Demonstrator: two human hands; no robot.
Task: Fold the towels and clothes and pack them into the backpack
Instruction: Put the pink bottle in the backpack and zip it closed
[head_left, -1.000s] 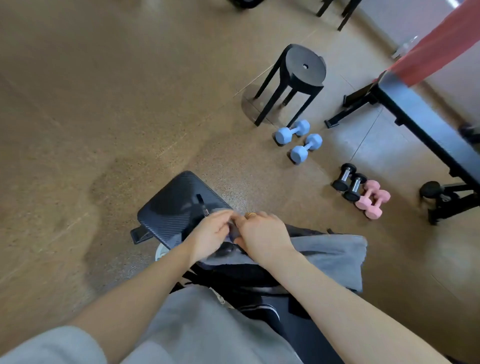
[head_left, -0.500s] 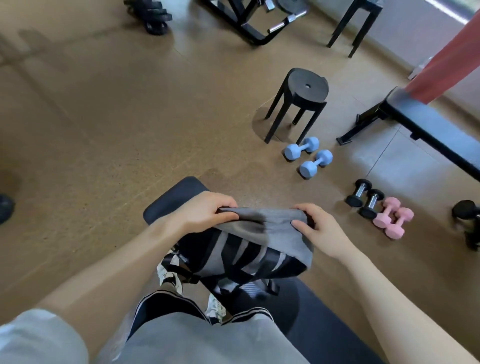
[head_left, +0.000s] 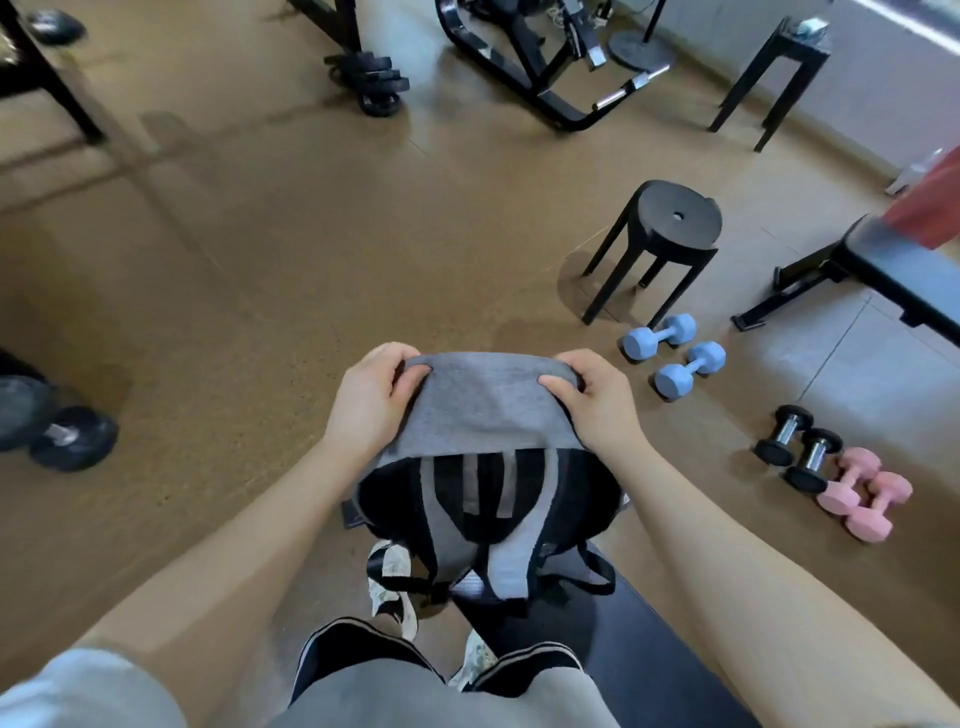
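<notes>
A grey and black backpack (head_left: 483, 415) hangs in the air in front of me, its black padded back and grey shoulder straps facing me. My left hand (head_left: 371, 402) grips its top left corner and my right hand (head_left: 597, 402) grips its top right corner. The straps dangle toward my knees. No towels or clothes show; what is inside the backpack is hidden.
A dark bench (head_left: 623, 639) lies under the backpack at my legs. On the floor to the right are a black stool (head_left: 675, 218), blue dumbbells (head_left: 675, 358), chrome dumbbells (head_left: 800, 447), pink dumbbells (head_left: 862, 493) and a black bench (head_left: 893, 270). Exercise machines stand at the back, dark weights at the left.
Both hands moved apart from the backpack's middle to its top corners and lifted it off the bench. My view tilted up, showing more of the room.
</notes>
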